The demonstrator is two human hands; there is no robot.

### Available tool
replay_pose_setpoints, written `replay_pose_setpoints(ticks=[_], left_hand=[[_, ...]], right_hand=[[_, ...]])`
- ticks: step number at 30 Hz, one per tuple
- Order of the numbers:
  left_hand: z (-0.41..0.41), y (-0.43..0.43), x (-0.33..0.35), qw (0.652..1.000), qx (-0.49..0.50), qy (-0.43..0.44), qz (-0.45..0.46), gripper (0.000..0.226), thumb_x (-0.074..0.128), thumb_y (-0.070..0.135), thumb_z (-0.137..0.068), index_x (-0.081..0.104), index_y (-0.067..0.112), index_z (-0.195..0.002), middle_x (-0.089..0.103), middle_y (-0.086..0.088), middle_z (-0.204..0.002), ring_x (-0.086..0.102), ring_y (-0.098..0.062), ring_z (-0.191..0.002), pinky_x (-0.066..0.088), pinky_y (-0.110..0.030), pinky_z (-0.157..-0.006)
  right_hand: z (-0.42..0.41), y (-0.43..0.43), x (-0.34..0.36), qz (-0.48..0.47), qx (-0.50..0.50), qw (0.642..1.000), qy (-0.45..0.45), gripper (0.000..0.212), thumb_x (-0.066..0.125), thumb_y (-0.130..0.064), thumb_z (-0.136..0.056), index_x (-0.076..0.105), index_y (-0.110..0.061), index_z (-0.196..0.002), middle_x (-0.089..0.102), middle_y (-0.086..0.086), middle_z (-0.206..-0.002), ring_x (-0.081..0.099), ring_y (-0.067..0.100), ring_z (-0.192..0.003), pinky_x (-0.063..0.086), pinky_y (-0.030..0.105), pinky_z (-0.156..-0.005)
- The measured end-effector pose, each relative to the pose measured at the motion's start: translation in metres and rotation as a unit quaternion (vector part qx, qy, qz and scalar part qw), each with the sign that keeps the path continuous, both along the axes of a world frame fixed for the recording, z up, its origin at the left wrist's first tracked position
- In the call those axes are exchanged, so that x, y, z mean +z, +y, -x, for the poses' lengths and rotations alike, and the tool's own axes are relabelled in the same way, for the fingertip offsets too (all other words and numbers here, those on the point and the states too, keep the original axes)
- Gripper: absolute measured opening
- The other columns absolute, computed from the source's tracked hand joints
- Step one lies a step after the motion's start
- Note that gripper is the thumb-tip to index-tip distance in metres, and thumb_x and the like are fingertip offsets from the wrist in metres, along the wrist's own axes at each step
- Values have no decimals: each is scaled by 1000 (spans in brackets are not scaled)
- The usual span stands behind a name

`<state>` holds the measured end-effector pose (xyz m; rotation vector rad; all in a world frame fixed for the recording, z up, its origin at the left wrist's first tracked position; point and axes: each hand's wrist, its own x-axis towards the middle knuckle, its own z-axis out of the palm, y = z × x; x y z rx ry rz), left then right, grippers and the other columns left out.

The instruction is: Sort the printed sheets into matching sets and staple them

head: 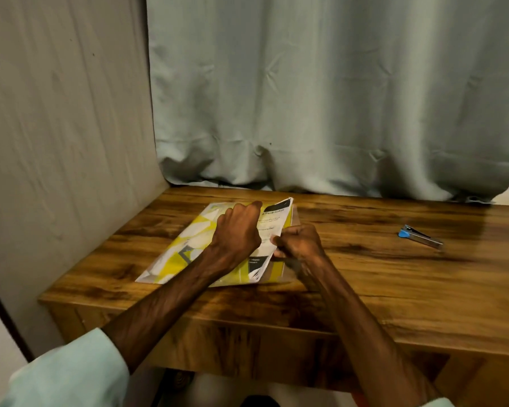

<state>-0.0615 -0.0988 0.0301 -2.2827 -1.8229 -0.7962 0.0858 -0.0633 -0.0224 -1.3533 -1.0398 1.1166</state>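
"Head view: locate the printed sheets [188,245]."
"Stacked on the table [365,277], left of centre; stapler [420,237] lies well apart (rightward)."
"Status of the 2 hands?"
"Left hand [237,230] curls onto the stack; right hand [299,240] pinches a lifted sheet edge."

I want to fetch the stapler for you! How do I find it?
Look at the wooden table in front of the pale curtain. On its right side, apart from the yellow printed sheets, lies the stapler. It is small, silvery with a bright blue end, the only blue thing on the table.
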Motion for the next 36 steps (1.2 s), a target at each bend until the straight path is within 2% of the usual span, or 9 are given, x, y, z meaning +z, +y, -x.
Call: replay_pose_setpoints(ticks=[5,8,10,15,22,27,31,34,36], left_hand=[[3,0,-2,1000,-5,-18,1,66,57,10,-85,42,21,-149,66,-10,-121,56,-37,-117,49,-45,-92],[2,-1,-3,1000,-9,-24,2,68,56,9,-86,40,22,-150,67,-10,-121,55,-37,-118,48,-45,-93],[2,-2,-3,1000,-6,-21,1,68,55,9,-86,39,22,-151,66,-10,-123,55,-37,-119,46,-44,-93],[3,-2,-4,1000,1,-26,-4,66,55,8,-86,42,21,-149,67,-10,-121,56,-36,-117,47,-44,-90],[0,-4,-3,1000,-5,-20,-1,62,61,11,-88,44,17,-147,67,-12,-123,57,-37,-118,48,-45,-90],[1,-5,-2,1000,-11,-21,-2,58,65,15,-88,47,14,-144,67,-13,-123,58,-37,-118,50,-45,-91],[2,-3,-6,1000,-12,-18,-8,55,63,14,-90,48,14,-144,67,-13,-122,58,-36,-117,50,-45,-90],[2,0,-8,1000,-15,-9,-13,51,61,17,-91,50,13,-141,69,-13,-119,59,-36,-115,52,-44,-89],[2,2,-12,1000,-15,-5,-15,49,60,17,-89,53,14,-138,70,-11,-116,60,-36,-113,52,-44,-89]], right_hand=[[5,0,-2,4,-32,998,55,26,88,11,-65,67,6,-80,75,23,-88,76,38,-76,63,50,-71],[19,0,0,-1,-47,997,68,40,90,11,-62,63,10,-91,73,22,-92,75,34,-71,63,43,-60],[26,2,3,-9,-78,995,62,36,90,10,-64,62,5,-86,71,17,-88,71,28,-65,61,38,-53],[31,1,2,-21,-84,995,50,28,87,8,-69,65,5,-85,73,29,-87,69,30,-56,63,48,-62],[33,-9,4,-27,-105,994,-3,26,88,6,-69,70,0,-86,73,21,-78,73,32,-57,63,53,-58],[41,-11,5,-34,-103,991,-82,22,90,-2,-71,72,-7,-83,73,15,-76,70,22,-48,60,37,-46],[38,-11,1,-41,-81,981,-171,21,85,-16,-82,73,-13,-64,71,8,-59,68,20,-45,62,40,-53],[35,-6,-2,-36,-60,978,-198,23,76,-14,-86,74,-10,-63,70,11,-59,67,24,-45,56,34,-47],[32,0,-6,-37,-40,967,-250,20,69,-14,-79,72,-10,-60,68,12,-59,69,32,-52,57,42,-48]])
